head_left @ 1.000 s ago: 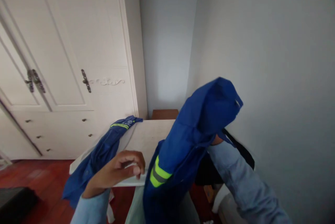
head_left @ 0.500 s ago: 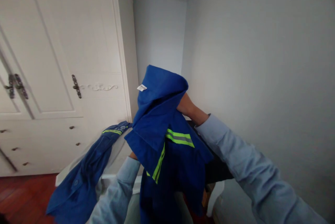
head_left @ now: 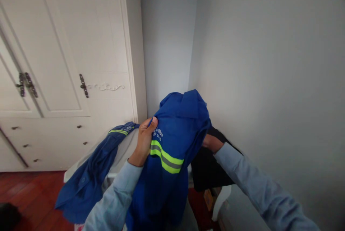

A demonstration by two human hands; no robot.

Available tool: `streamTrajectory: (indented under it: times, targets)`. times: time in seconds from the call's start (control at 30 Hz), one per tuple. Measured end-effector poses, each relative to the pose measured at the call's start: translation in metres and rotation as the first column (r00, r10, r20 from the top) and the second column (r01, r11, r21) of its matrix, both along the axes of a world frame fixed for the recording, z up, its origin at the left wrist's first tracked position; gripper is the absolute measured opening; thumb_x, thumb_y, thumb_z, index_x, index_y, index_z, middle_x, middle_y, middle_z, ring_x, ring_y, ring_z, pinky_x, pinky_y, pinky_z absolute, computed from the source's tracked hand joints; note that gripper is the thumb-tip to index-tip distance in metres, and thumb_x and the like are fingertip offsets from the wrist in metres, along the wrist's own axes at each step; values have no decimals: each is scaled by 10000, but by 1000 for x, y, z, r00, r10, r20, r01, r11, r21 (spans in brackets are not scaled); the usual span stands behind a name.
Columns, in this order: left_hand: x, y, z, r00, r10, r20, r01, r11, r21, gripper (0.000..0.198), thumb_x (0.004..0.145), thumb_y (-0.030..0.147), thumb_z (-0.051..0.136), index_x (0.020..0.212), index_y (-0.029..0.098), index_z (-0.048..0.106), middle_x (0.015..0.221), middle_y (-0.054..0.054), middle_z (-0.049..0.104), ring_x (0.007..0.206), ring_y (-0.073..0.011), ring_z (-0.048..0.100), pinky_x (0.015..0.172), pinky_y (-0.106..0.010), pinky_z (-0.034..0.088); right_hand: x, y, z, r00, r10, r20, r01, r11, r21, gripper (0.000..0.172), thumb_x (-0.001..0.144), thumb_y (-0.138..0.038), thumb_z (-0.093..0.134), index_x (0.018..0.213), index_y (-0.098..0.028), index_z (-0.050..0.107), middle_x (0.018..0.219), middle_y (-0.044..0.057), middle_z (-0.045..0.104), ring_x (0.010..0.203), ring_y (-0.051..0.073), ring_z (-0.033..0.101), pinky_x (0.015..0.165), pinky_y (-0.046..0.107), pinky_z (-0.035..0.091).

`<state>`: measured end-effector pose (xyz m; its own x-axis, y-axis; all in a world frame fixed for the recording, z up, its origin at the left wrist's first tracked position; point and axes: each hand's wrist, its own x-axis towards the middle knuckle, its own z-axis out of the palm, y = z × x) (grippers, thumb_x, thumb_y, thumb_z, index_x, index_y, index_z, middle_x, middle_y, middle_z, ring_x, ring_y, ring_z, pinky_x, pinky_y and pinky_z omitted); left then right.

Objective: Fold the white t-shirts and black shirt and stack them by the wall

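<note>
A blue work jacket [head_left: 179, 116] with a yellow-and-grey reflective band and a white printed logo hangs in front of me, held up between both hands. My left hand [head_left: 144, 139] pinches its left edge beside the logo, thumb on the outside. On the other side, my right hand [head_left: 211, 143] reaches behind or into the fabric; its fingers are hidden by the cloth. The jacket's lower part drops down toward my lap.
A second blue work garment [head_left: 91, 170] drapes over a white table [head_left: 71, 171] on the left. Some black cloth [head_left: 210, 166] lies at the right, above a curved white table leg [head_left: 221, 202]. A white wardrobe [head_left: 107, 44] stands behind at left, and a grey wall [head_left: 269, 62] rises at right.
The jacket has been turned and lowered, so its logo and band now face me. My left hand has come up from beneath the cloth onto its edge; my right has moved slightly down and right.
</note>
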<state>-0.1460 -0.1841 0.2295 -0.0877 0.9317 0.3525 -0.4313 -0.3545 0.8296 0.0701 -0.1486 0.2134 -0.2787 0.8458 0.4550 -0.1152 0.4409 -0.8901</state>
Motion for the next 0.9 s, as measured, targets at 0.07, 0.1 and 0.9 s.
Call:
streamTrajectory:
  times: [0.07,0.1,0.9]
  targets:
    - [4,0,5,1000,1,28,-2,1000,13,472,566,604,852,778,215,687,659,13,685,566,-160,639,533,-263,509,-6,-3,-28,983,180,25,-173,968,-180,460,532,-569,840,805,-210,744,872,102,756,895,288,716,827,490,575]
    - [5,1,6,999,2,36,-3,1000,19,484,558,611,852,789,219,688,683,7,699,611,-178,665,551,-272,520,-9,-2,-42,973,231,7,-221,940,-261,460,555,-571,832,831,-213,745,896,99,760,890,273,719,860,488,565]
    - [-88,16,-61,999,40,9,-37,973,-227,291,669,438,786,684,178,657,625,-16,650,572,-172,621,552,-287,538,-16,21,-9,982,-6,188,-5,999,55,283,697,-441,798,827,-190,776,833,11,739,753,163,660,726,281,519]
